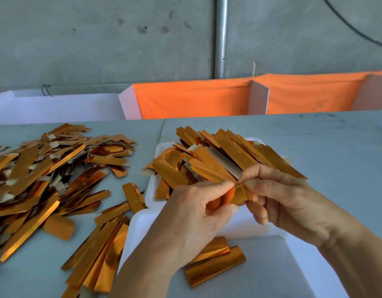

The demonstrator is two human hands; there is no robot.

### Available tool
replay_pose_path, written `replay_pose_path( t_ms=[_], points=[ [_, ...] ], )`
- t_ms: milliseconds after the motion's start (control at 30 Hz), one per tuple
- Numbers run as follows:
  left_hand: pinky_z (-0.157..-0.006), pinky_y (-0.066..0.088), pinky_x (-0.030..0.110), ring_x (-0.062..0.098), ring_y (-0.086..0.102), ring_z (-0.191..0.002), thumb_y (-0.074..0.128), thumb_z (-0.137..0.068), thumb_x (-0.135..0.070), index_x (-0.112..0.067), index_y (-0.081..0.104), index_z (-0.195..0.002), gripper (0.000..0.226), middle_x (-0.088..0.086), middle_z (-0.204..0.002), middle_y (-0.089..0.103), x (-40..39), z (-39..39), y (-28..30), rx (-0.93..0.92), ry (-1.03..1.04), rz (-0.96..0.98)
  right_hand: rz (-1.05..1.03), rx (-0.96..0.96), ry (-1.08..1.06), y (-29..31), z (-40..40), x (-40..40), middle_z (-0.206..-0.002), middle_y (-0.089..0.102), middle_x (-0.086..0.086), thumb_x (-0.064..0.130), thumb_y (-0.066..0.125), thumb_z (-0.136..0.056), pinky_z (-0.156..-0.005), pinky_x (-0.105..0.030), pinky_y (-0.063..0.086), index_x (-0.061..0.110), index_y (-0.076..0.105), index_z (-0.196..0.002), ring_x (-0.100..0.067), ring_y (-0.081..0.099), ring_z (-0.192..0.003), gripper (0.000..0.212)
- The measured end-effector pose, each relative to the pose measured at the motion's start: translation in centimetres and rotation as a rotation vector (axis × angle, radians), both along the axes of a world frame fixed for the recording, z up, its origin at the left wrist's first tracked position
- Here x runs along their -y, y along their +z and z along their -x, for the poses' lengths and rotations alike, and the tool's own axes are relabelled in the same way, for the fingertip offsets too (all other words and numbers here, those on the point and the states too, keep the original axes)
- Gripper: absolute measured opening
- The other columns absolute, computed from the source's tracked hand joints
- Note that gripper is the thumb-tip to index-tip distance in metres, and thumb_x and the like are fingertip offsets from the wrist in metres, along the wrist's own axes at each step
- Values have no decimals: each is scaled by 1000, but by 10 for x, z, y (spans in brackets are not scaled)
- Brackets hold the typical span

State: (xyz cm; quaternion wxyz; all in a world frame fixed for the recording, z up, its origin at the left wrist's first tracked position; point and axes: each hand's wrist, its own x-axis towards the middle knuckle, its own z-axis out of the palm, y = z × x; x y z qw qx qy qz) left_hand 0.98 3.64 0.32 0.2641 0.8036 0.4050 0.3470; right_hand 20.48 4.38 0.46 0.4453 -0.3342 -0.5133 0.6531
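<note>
Both hands meet at frame centre over the white tray (pixel 152 186). Left hand (pixel 198 211) and right hand (pixel 278 201) each pinch one end of a gold foil strip (pixel 239 193), fingers curled round it, thumbs on top. Heaped strips (pixel 218 160) fill the tray behind; loose pile (pixel 46 168) at left on the grey table (pixel 325 147).

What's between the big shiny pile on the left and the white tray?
Head view: a few loose gold strips lie on grey table between pile and white tray.
</note>
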Motion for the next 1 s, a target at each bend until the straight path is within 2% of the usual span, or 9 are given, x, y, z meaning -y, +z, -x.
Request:
replay_pose_path(
  t_ms=[100, 267, 567, 667, 767, 833, 1000],
  points=[
    [-89, 42, 5, -12, 52, -111, 63, -86, -36, -32, 56, -129, 44, -26, -117, 62, 0, 1, 1, 83, -56, 80, 32, -111, 55, -2, -1, -2, -59, 43, -5, 14, 70, -75, -40, -21, 39, 10, 69, -85, -11, 42, -40, 11],
    [-92, 42, 8, -10, 52, -111, 54, -75, -50, -31, 56, -128, 56, -25, -116, 62, 2, 1, 3, 117, -113, 113, 76, -197, 149, -5, -3, -4, -58, 44, -2, 19, 88, -62, -38, -18, 38, 9, 69, -84, -7, 42, -38, 30],
    [-93, 43, 12, -4, 53, -113, 58, -87, -34, -28, 59, -128, 41, -22, -116, 61, 3, 2, 8, 80, -126, 114, 133, -289, 220, -6, 0, -4, -57, 48, -2, 18, 87, -65, -40, -19, 41, 11, 68, -84, -8, 46, -40, 27],
    [-92, 43, 12, -3, 52, -112, 58, -89, -33, -29, 56, -131, 42, -22, -117, 57, 3, 1, 8, 13, -61, 21, 119, -227, 129, -4, 2, -3, -60, 45, -5, 15, 88, -61, -42, -22, 42, 11, 68, -86, -11, 44, -43, 32],
    [-93, 42, 11, -4, 50, -113, 60, -89, -32, -32, 51, -133, 45, -23, -119, 56, 3, -1, 7, -17, -22, -24, 84, -114, 22, 0, 3, -2, -60, 39, -9, 4, 68, -68, -41, -23, 40, 10, 66, -85, -14, 41, -42, 18],
    [-91, 43, 11, -5, 51, -111, 62, -88, -33, -36, 52, -132, 45, -24, -116, 57, 4, -1, 6, -37, 4, -48, 49, -43, -13, 1, 4, 0, -59, 38, -9, 2, 63, -68, -41, -24, 41, 8, 63, -86, -15, 41, -41, 19],
    [-78, 48, 12, 0, 58, -96, 68, -83, -33, -40, 55, -102, 25, -20, -95, 63, 7, -1, 8, -41, 41, -94, -10, 69, -19, 3, 2, 2, -61, 48, -9, -1, 63, -69, -44, -24, 45, 3, 57, -91, -17, 47, -43, 23]
  ],
)
